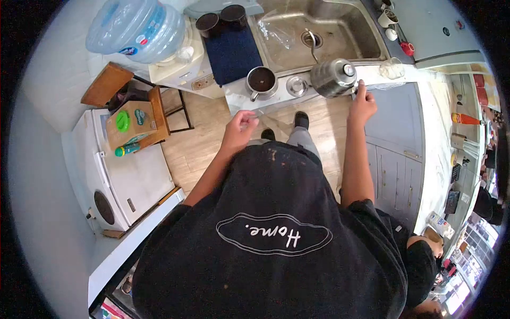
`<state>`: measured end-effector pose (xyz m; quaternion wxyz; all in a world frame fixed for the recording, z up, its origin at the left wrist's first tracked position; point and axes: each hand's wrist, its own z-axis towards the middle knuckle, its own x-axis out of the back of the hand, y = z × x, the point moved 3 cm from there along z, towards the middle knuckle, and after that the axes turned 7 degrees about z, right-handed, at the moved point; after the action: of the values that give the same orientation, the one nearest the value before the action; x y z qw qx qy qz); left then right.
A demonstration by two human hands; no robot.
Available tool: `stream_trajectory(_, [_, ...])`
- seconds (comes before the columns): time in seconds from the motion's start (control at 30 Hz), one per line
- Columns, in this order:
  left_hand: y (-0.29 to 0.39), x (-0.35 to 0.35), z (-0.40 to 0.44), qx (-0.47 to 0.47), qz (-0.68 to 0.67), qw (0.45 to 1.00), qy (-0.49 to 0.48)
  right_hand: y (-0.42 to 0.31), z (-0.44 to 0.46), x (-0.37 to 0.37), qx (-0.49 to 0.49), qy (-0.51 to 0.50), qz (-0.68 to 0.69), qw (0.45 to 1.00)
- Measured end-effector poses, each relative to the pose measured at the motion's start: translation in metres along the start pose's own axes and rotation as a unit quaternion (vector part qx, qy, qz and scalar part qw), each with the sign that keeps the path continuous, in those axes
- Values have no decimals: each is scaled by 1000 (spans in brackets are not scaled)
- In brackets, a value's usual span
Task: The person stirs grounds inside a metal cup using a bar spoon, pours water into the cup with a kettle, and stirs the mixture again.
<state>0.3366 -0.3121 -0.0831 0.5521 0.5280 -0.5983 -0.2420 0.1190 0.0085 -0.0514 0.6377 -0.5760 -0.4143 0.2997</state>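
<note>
My right hand [363, 106] is closed round the handle side of a steel gooseneck kettle [332, 80], whose thin curved spout points over the sink edge. My left hand [241, 127] hovers in front of the counter with its fingers curled in. A faint see-through shape shows by its fingertips; I cannot make out what it is. Just beyond that hand stands a metal mug [261, 82] with dark brown contents. Between mug and kettle lies a small round metal dish or lid [296, 85].
Behind the counter strip is a steel sink [345, 56] with plastic wrap in it. Two dark cups [232, 17] stand beyond a navy cloth [231, 58]. A water bottle [135, 26] tops a dispenser at left. Grey cabinets [393, 117] and another person [422, 260] are at right.
</note>
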Motion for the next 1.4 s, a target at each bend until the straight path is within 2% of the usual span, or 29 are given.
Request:
stream_trajectory(0.1, [-9, 1, -2, -20, -8, 999, 29, 13, 0, -9, -5, 9, 29, 1000])
stream_trajectory(0.2, [-11, 2, -4, 16, -5, 1000, 26, 14, 0, -17, 22, 21, 20, 999])
stream_trajectory(0.33, [-4, -1, -5, 17, 13, 999, 30, 18, 1, -24, -11, 2, 21, 1000])
stream_trajectory(0.63, [-6, 1, -13, 21, 12, 999, 32, 32, 11, -25, 34, -38, -8, 999])
stream_trajectory(0.87, [-9, -5, -14, 15, 9, 1000, 26, 22, 3, -21, 58, -78, 33, 995])
stream_trajectory(0.97, [-8, -14, -10, 12, 2, 1000, 18, 40, 9, -11, 120, -77, 6, 990])
stream_trajectory(1.17, [9, -44, -3, 11, -13, 1000, -23, 14, 20, 13, 166, -87, -66, 980])
stream_trajectory(1.3, [22, -71, 9, 20, -27, 999, -30, -15, 42, 25, 189, -89, -54, 977])
stream_trajectory(1.4, [40, -86, 21, 26, -23, 999, -28, -42, 72, 30, 133, -132, -19, 982])
